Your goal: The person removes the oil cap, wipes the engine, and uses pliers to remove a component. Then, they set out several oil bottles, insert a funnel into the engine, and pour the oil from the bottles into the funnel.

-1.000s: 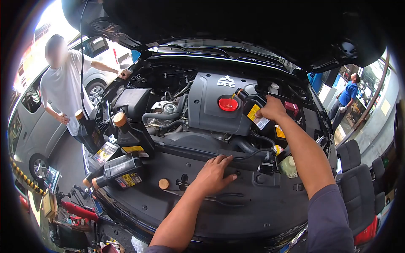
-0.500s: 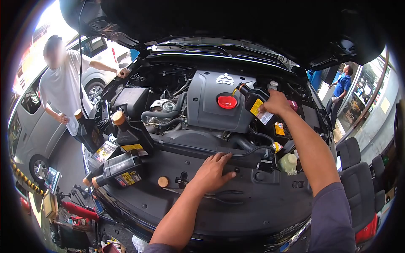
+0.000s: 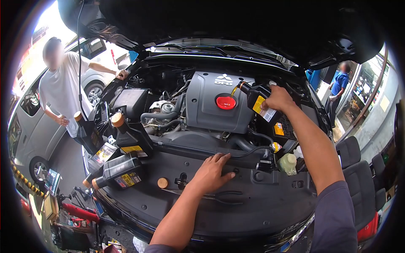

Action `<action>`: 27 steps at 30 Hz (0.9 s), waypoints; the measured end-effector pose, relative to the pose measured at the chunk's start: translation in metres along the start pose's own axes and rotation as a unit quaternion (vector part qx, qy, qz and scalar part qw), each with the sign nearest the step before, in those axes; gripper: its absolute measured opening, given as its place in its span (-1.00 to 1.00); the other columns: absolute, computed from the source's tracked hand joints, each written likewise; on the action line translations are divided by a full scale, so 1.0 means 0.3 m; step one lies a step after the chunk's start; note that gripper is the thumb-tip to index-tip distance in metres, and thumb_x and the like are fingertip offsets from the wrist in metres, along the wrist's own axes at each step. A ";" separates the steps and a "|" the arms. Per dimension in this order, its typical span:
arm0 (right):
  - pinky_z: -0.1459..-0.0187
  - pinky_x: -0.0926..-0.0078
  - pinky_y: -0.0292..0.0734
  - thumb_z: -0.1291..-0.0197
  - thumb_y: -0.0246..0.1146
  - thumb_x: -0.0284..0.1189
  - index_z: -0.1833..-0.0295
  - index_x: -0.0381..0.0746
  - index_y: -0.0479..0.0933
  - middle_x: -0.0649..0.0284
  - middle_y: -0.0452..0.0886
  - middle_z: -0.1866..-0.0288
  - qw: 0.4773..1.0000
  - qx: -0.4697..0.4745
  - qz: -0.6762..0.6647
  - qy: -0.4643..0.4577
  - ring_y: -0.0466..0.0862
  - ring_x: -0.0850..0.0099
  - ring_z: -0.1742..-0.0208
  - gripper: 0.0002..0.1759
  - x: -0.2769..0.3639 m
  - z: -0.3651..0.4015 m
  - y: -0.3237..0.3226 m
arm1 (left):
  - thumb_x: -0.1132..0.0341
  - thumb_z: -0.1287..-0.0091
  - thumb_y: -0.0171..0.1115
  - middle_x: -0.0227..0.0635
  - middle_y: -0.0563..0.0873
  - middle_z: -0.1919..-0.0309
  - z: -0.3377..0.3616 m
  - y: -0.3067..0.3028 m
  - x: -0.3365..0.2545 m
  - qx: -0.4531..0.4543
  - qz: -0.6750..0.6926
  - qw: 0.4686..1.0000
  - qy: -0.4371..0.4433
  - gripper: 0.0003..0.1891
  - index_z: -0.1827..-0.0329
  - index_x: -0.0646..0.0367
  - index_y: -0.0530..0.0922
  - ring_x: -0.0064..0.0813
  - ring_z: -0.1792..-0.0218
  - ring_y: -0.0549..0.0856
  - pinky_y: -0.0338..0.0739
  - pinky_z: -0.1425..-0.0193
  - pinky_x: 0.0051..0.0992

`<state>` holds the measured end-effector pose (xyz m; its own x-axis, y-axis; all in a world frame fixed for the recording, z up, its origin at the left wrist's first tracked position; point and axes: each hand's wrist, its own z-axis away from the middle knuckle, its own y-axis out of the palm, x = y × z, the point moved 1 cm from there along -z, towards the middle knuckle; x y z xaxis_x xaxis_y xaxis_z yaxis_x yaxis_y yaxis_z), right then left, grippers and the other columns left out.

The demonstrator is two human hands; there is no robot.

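My right hand is wrapped round a black engine oil bottle, tilted with its mouth to the left. Amber oil runs from the mouth into a red funnel set in the grey engine cover. My left hand rests with fingers spread on the black front panel, holding nothing. Just below it lie black-handled pliers, partly hidden by my forearm. A tan cap sits on the panel to the left of this hand.
Several capped black oil bottles stand and lie at the panel's left. The raised hood hangs overhead. A person in a white shirt leans a hand on the car's left edge. Another person in blue stands far right, near removed seats.
The oil bottle tilts slightly more, and oil still streams into the funnel. My left hand stays in place. The person in blue has turned their head.
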<state>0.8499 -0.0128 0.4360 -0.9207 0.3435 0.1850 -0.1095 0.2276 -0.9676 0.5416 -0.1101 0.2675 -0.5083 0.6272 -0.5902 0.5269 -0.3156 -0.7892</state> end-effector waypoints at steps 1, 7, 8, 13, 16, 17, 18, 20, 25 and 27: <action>-0.45 0.23 0.56 0.16 0.69 -0.20 -0.54 -0.26 0.51 -0.02 0.64 -0.46 1.000 0.004 0.005 0.004 0.65 0.10 -0.47 0.06 0.004 0.005 -0.007 | 0.00 -0.45 0.39 0.16 0.42 -0.57 0.000 0.001 0.001 0.000 -0.001 1.000 0.001 -0.19 -0.67 0.19 0.33 0.16 -0.59 0.37 0.27 -0.69 -0.07; -0.49 0.24 0.53 0.15 0.68 -0.19 -0.56 -0.21 0.50 0.04 0.59 -0.53 1.000 0.007 0.023 0.008 0.59 0.14 -0.53 0.07 0.007 0.005 -0.026 | 0.01 -0.46 0.38 0.16 0.43 -0.56 -0.003 0.006 0.010 0.002 0.003 1.000 0.005 -0.19 -0.67 0.20 0.33 0.16 -0.59 0.38 0.27 -0.68 -0.07; -0.50 0.24 0.52 0.15 0.68 -0.19 -0.57 -0.21 0.49 0.04 0.59 -0.53 1.000 0.009 0.025 0.008 0.58 0.15 -0.54 0.07 0.007 0.006 -0.029 | 0.00 -0.45 0.39 0.14 0.46 -0.53 -0.003 0.011 0.012 -0.008 -0.005 1.000 0.011 -0.20 -0.66 0.21 0.34 0.15 -0.56 0.42 0.30 -0.66 -0.07; -0.52 0.25 0.50 0.15 0.69 -0.18 -0.57 -0.21 0.49 0.05 0.55 -0.56 1.000 0.011 0.028 0.001 0.55 0.16 -0.57 0.08 0.010 0.004 -0.037 | -0.01 -0.44 0.40 0.12 0.53 -0.46 -0.001 0.026 0.024 -0.038 -0.020 0.999 0.031 -0.21 -0.62 0.25 0.37 0.14 -0.49 0.49 0.35 -0.62 -0.07; -0.52 0.25 0.49 0.15 0.69 -0.19 -0.57 -0.21 0.50 0.07 0.55 -0.57 1.000 0.004 0.031 -0.005 0.54 0.16 -0.58 0.07 0.009 0.002 -0.037 | -0.01 -0.44 0.40 0.13 0.52 -0.47 0.000 0.021 0.021 -0.039 -0.014 0.998 0.036 -0.20 -0.62 0.25 0.37 0.14 -0.49 0.49 0.35 -0.62 -0.07; -0.52 0.25 0.49 0.15 0.69 -0.19 -0.56 -0.21 0.50 0.07 0.55 -0.57 1.000 0.003 0.029 -0.005 0.54 0.16 -0.57 0.07 0.011 0.003 -0.037 | -0.01 -0.43 0.40 0.13 0.52 -0.47 0.000 0.023 0.023 -0.040 -0.014 0.999 0.035 -0.20 -0.62 0.25 0.37 0.14 -0.49 0.49 0.35 -0.62 -0.07; -0.52 0.25 0.49 0.15 0.69 -0.19 -0.56 -0.21 0.50 0.08 0.55 -0.57 1.000 0.002 0.027 -0.006 0.54 0.16 -0.57 0.07 0.012 0.005 -0.037 | -0.01 -0.43 0.40 0.13 0.52 -0.47 0.000 0.026 0.026 -0.040 -0.014 0.999 0.034 -0.20 -0.62 0.25 0.37 0.14 -0.49 0.49 0.35 -0.62 -0.08; -0.52 0.25 0.49 0.15 0.69 -0.20 -0.56 -0.22 0.50 0.08 0.55 -0.57 1.000 0.002 0.025 -0.006 0.54 0.16 -0.57 0.06 0.014 0.008 -0.042 | -0.01 -0.43 0.40 0.13 0.51 -0.47 -0.002 0.026 0.026 -0.038 -0.013 0.999 0.032 -0.20 -0.62 0.24 0.37 0.14 -0.50 0.49 0.35 -0.62 -0.08; -0.53 0.25 0.49 0.15 0.69 -0.21 -0.56 -0.23 0.50 0.08 0.56 -0.56 1.000 0.013 0.026 -0.003 0.55 0.16 -0.57 0.06 0.022 0.009 -0.046 | -0.02 -0.44 0.40 0.12 0.51 -0.48 -0.003 0.030 0.028 -0.038 -0.015 0.999 0.030 -0.20 -0.63 0.24 0.37 0.14 -0.50 0.48 0.34 -0.63 -0.07; -0.53 0.26 0.49 0.15 0.69 -0.21 -0.56 -0.23 0.50 0.07 0.57 -0.55 1.000 0.011 0.029 -0.006 0.55 0.16 -0.57 0.06 0.020 0.003 -0.043 | -0.02 -0.44 0.40 0.12 0.52 -0.48 -0.003 0.029 0.028 -0.038 -0.014 0.999 0.030 -0.20 -0.63 0.23 0.37 0.15 -0.51 0.47 0.34 -0.63 -0.07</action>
<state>0.8453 -0.0146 0.4494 -0.9301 0.3445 0.1271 -0.0641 0.1885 -0.9800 0.5426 -0.1071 0.2558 -0.4835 0.6772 -0.5547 0.5640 -0.2437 -0.7890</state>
